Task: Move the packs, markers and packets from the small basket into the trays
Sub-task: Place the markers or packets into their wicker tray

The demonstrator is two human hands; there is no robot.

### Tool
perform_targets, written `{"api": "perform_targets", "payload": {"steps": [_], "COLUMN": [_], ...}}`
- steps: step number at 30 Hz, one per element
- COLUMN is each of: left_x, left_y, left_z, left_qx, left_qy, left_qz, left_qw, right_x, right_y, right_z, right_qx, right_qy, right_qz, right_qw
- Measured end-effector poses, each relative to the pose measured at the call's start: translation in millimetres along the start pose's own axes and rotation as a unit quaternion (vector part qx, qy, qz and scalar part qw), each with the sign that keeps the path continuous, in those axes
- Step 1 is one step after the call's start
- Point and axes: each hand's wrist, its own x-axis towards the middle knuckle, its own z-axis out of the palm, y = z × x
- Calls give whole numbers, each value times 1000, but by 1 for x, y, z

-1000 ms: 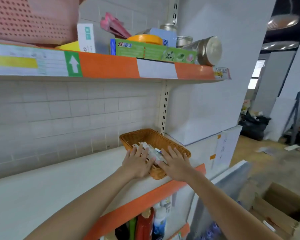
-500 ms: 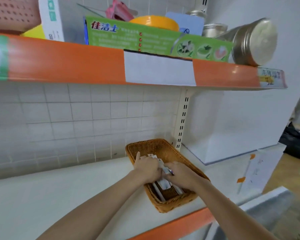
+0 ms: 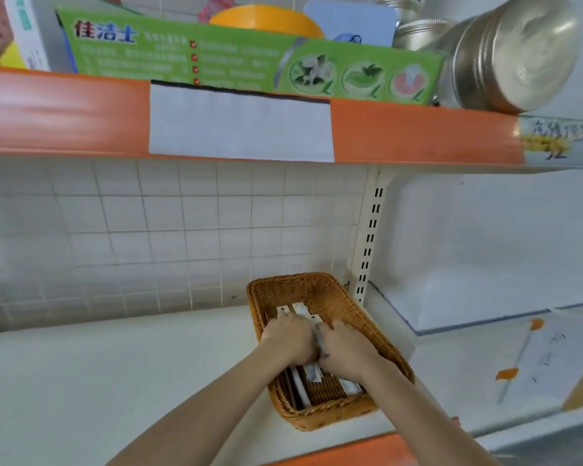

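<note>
- The small wicker basket sits on the white lower shelf, at the foot of the slotted shelf upright and near the tiled back wall.
- Flat white packs lie lengthwise inside the basket; their hang-tab ends show beyond the knuckles and other ends show at the basket's near side.
- The left hand is down inside the basket, fingers curled onto the packs, on the basket's left half.
- The right hand is just beside it, touching it, fingers curled round the same bundle of packs.
- Whether markers or packets are among the bundle cannot be told.
- Above the basket runs an orange-edged upper shelf carrying a green box and, to the right, a metal tin on its side.
</note>
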Motion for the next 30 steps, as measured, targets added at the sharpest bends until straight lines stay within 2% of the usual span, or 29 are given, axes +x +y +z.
{"api": "perform_targets", "payload": {"steps": [4,8,15,18,22,30], "left_x": [-3,-9,-10,-13,-21,-58], "left_y": [-2,-2,0,0,0,-21], "left_z": [-2,-7,-6,-7,-14,-27], "left_qx": [-69,-182,-160,-163,-209,-241], "left_qy": [43,95,155,175,193,213], "left_qz": [23,33,22,4,-46,-124], "left_qw": [996,978,975,971,958,939], "right_x": [2,1,1,-3,-5,-11], "right_y": [1,3,10,10,11,-18], "right_z": [1,-1,-4,-5,-7,-33], "right_qx": [112,154,274,286,228,307], "right_qy": [40,93,122,140,180,121], "right_qz": [11,31,70,58,44,-49], "right_qw": [993,983,951,946,956,943]}}
